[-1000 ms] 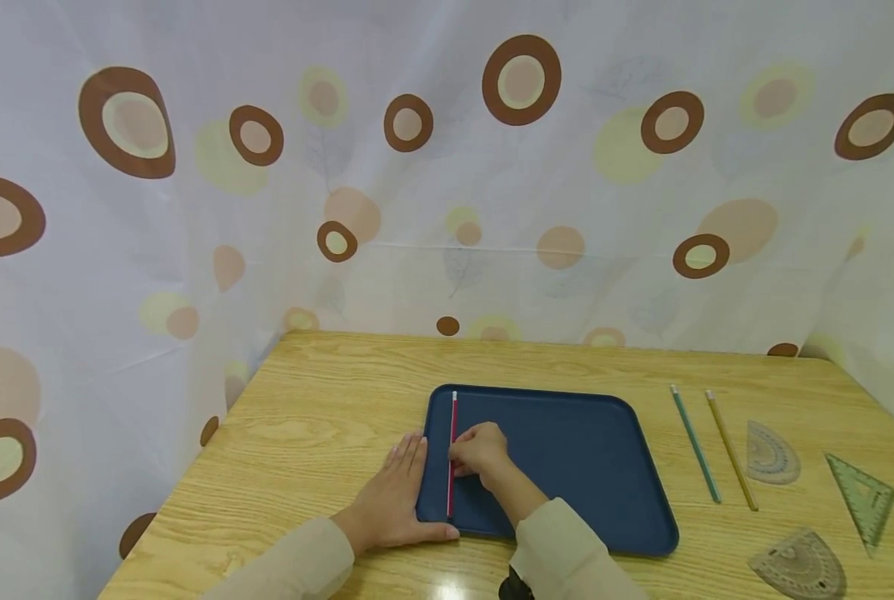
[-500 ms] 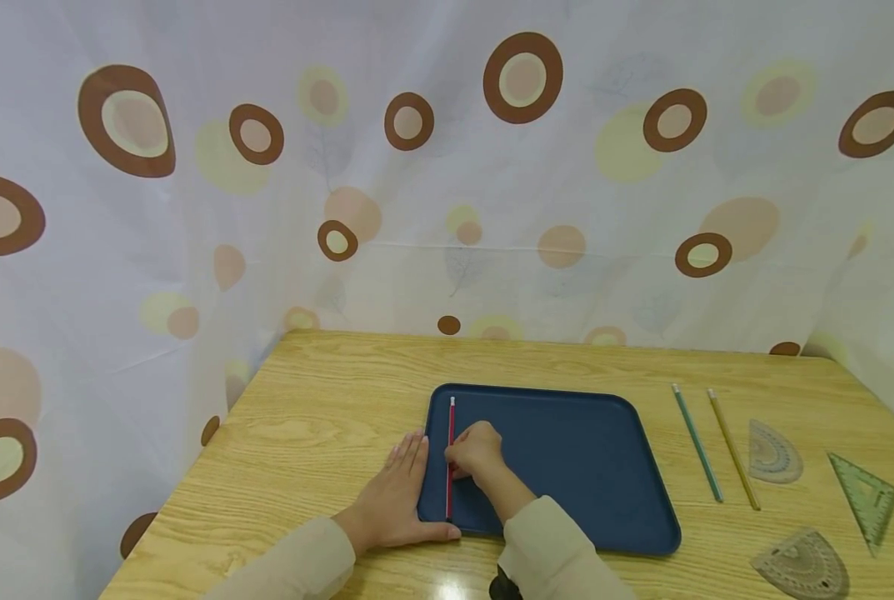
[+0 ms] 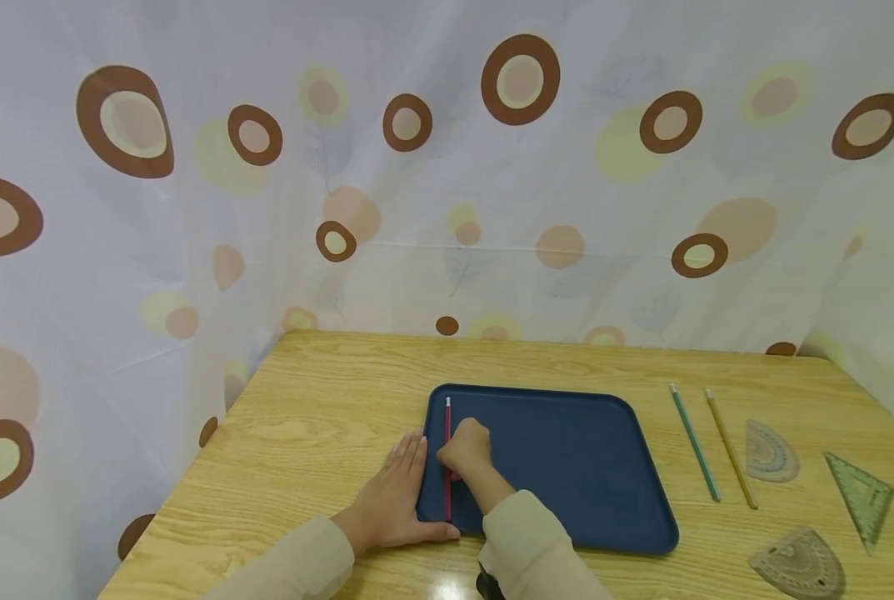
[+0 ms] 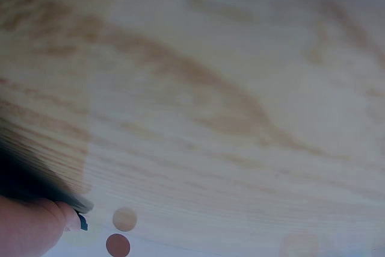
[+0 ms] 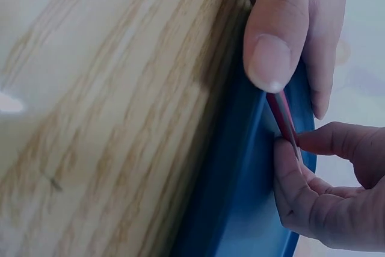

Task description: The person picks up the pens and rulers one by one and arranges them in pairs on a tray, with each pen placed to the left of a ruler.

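Observation:
A red pencil with a white end lies lengthwise along the left side of a dark blue tray. My right hand pinches it near its middle; the right wrist view shows thumb and fingers on either side of the red pencil. My left hand lies at the tray's near left corner. Its straight fingers run beside the left rim and its thumb stretches along the front rim. Seen from the right wrist, the left thumb covers the pencil's near end.
Right of the tray, a teal pencil and a yellow pencil lie on the wooden table. Beyond them are two clear protractors, one farther back and one nearer, and a green set square. A patterned curtain hangs behind.
My right hand has shifted the red pencil slightly left, closer to the tray's left rim, and a little nearer to me. The left hand has stayed in place.

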{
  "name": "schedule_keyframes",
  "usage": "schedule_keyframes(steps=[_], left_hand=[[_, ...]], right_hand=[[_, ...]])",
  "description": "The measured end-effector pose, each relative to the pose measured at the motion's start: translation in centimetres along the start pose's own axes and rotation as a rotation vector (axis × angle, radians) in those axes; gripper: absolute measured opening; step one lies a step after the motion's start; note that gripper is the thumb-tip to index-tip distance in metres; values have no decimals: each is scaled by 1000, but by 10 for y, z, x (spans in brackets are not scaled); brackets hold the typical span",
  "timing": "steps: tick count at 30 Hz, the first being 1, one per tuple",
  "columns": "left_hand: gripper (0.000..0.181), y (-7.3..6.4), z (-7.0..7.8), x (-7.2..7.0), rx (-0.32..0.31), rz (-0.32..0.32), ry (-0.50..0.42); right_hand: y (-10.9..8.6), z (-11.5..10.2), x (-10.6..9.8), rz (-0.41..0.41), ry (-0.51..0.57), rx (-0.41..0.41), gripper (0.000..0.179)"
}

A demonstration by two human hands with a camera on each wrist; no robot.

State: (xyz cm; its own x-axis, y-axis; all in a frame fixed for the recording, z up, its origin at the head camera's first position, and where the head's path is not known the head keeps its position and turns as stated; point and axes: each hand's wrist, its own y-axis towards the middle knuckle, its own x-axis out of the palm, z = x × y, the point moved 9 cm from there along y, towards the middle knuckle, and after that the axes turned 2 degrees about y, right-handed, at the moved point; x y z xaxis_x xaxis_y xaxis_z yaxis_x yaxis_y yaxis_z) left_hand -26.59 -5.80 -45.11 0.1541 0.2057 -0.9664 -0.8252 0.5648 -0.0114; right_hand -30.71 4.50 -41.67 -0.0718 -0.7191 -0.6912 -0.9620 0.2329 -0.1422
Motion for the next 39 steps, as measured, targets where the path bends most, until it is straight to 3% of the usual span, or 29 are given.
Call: schedule_keyframes(steps=[12,39], left_hand=[[116,0,0,0,3,7,4],[115,0,-1,1,-12,1,-10]], right_hand=[[-3,-4,3,2,-28,0,13],[-4,-2,4,-19,23,18,13]])
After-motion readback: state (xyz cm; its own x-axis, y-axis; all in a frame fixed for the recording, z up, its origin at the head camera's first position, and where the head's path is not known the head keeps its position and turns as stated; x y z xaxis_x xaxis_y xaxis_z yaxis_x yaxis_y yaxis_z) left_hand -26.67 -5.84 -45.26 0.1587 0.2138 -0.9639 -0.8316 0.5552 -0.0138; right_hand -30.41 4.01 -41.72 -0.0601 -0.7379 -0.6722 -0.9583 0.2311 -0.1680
